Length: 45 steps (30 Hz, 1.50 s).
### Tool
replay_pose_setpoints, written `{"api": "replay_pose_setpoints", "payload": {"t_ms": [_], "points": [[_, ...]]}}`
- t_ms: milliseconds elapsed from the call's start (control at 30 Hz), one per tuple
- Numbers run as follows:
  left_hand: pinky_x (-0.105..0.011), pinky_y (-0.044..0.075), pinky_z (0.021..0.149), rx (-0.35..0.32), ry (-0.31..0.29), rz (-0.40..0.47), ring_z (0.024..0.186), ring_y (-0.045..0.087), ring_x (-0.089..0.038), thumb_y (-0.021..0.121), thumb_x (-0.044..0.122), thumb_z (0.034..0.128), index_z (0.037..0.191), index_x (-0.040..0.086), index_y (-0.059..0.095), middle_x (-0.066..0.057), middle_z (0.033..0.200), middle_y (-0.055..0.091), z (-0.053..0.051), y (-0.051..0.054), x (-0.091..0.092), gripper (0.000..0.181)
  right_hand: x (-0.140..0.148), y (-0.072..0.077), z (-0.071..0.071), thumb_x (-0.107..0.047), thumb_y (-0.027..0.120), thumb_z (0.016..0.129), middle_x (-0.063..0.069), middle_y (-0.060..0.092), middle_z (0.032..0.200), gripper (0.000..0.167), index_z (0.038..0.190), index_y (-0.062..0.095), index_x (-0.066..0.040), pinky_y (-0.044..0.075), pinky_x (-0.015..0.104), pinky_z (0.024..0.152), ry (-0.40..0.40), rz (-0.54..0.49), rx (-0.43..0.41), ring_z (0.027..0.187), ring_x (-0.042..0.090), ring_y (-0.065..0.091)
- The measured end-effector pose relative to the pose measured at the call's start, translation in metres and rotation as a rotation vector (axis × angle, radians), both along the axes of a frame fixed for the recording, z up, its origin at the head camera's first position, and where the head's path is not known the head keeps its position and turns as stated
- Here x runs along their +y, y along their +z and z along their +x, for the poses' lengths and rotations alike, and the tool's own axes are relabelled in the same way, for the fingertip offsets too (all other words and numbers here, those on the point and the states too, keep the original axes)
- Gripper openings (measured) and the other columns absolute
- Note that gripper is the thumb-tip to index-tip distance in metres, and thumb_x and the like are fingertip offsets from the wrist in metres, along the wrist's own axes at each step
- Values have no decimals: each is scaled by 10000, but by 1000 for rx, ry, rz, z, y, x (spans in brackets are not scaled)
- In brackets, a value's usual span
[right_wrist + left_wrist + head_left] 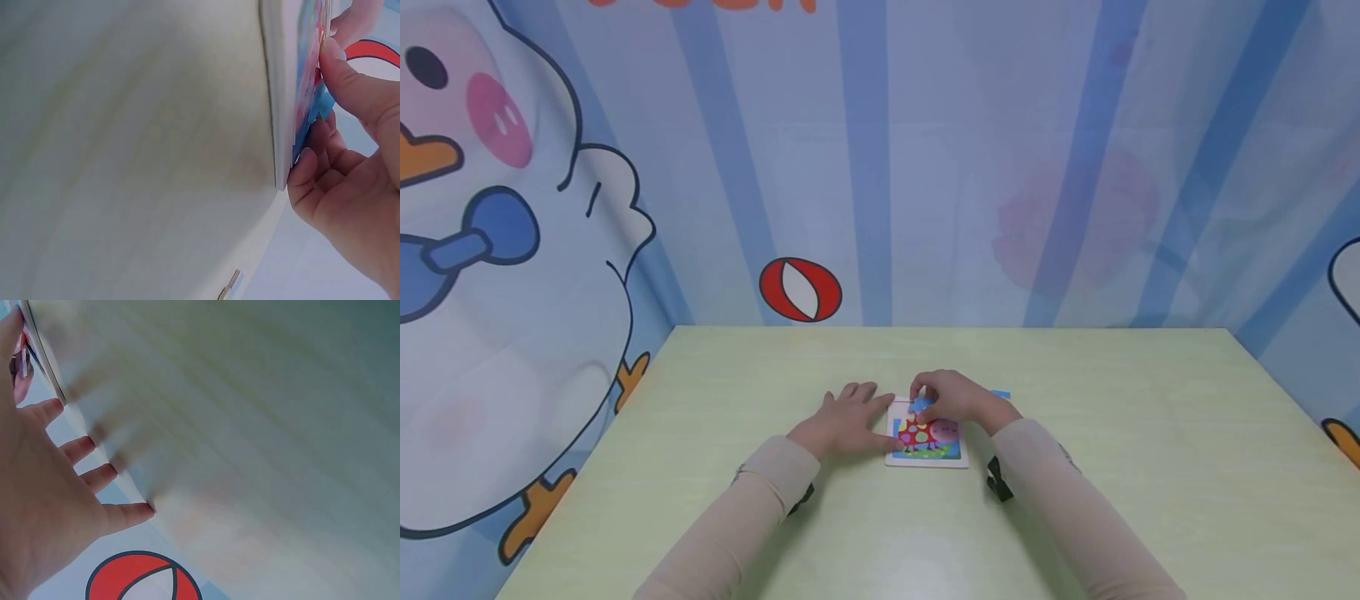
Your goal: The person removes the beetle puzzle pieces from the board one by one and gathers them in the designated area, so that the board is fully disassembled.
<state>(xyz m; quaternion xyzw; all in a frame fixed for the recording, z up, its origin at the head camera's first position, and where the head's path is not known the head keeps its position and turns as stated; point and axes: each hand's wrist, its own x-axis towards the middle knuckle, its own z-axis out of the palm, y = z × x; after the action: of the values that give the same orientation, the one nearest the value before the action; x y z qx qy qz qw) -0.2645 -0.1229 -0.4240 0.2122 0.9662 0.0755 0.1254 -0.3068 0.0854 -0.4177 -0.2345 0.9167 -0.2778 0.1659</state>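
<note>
A small jigsaw puzzle (928,452) in a white-rimmed board lies on the table, its picture showing a red spotted body and a pink face. My right hand (957,397) is over its upper part and pinches a blue puzzle piece (919,405) between thumb and fingers. In the right wrist view the blue piece (326,104) stands tilted off the board (280,94). My left hand (850,423) is spread at the board's left side, thumb on its lower left edge and fingertips down on the table, as the left wrist view also shows.
Another blue piece (1001,393) lies on the table just beyond my right wrist, partly hidden. The pale wooden table (1120,417) ends at a striped blue backdrop (940,167) with cartoon prints. Black straps (998,480) show under the cuffs.
</note>
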Motion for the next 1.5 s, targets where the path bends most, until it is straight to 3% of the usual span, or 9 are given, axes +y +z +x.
{"api": "replay_pose_setpoints", "payload": {"t_ms": [367, 500, 733, 967, 1500], "points": [[-674, 196, 1084, 2, 2, -8, 1428, 213, -356, 561, 655, 843, 1515, 240, 322, -114, 1565, 258, 0, -1, 1, 826, -1, 1, 0, -147, 719, 871, 69, 640, 998, 191, 1020, 607, -191, 487, 384, 848, 31, 42, 46, 875, 196, 564], [-675, 199, 1082, 0, 1, -9, 1428, 212, -358, 566, 650, 845, 1515, 234, 324, -117, 1566, 256, 0, -1, 0, 825, 1, 0, 2, -109, 701, 879, 81, 648, 1025, 180, 1023, 624, -184, 498, 386, 854, 23, -6, 18, 899, 204, 576], [-680, 199, 1079, -1, -4, -4, 1427, 213, -364, 568, 650, 845, 1512, 225, 330, -125, 1563, 258, 0, 0, 0, 826, 7, 1, 3, -82, 644, 913, 31, 645, 933, 144, 1039, 652, -151, 502, 332, 803, 14, -121, -37, 808, 169, 580], [-675, 185, 1087, -9, 5, -4, 1433, 202, -361, 572, 643, 845, 1514, 225, 327, -124, 1570, 246, 0, 0, 1, 826, 15, 2, 2, -119, 638, 925, 28, 638, 909, 152, 1077, 640, -124, 485, 306, 768, 16, -157, -45, 791, 161, 573], [-675, 187, 1087, -8, 3, 11, 1432, 202, -361, 578, 649, 834, 1515, 221, 323, -118, 1569, 250, -2, -2, 1, 844, 72, 24, 4, -85, 587, 950, 66, 622, 904, 202, 1139, 621, -21, 492, 346, 658, 8, -177, 38, 795, 266, 592]]}}
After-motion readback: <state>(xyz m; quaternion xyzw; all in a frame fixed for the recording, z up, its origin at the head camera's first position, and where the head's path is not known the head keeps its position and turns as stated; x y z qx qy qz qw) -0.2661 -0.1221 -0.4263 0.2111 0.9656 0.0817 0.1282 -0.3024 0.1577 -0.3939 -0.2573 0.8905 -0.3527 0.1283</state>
